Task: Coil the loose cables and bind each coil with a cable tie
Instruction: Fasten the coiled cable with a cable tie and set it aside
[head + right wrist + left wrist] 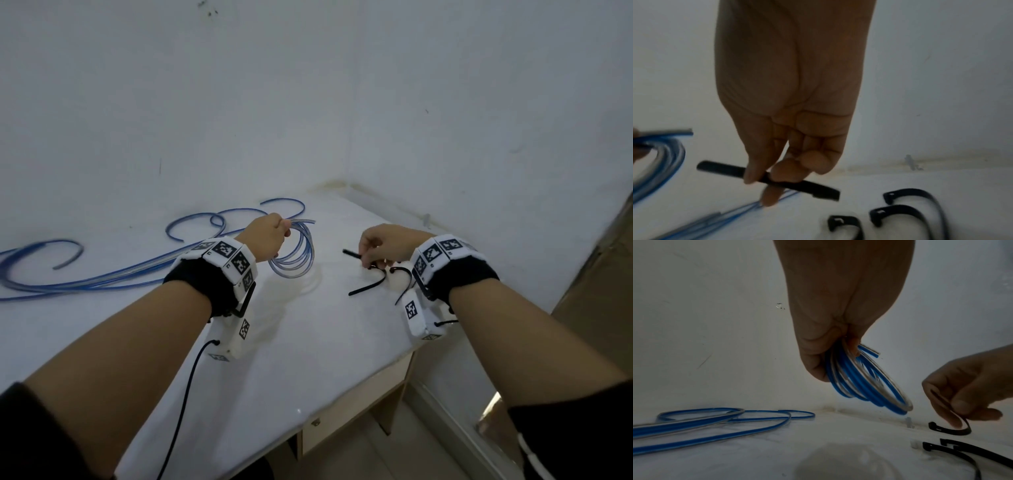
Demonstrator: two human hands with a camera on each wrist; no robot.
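Observation:
My left hand [270,240] grips a coil of blue and clear cable [294,255] at its top, holding it above the white table [291,342]. In the left wrist view the coil [865,382] hangs below the fingers [818,366] with a cut end sticking out. My right hand [383,245] pinches a black cable tie [351,254] between thumb and fingers, just right of the coil. In the right wrist view the tie [777,180] lies across the fingertips [768,194]. Three more black ties [900,211] lie on the table under the right hand.
Several loose blue cables [102,270] sprawl over the left of the table, up to the white wall [239,102]. The table's right edge [394,363] drops to a wooden cabinet and floor. A black wire [185,404] runs from my left wrist unit.

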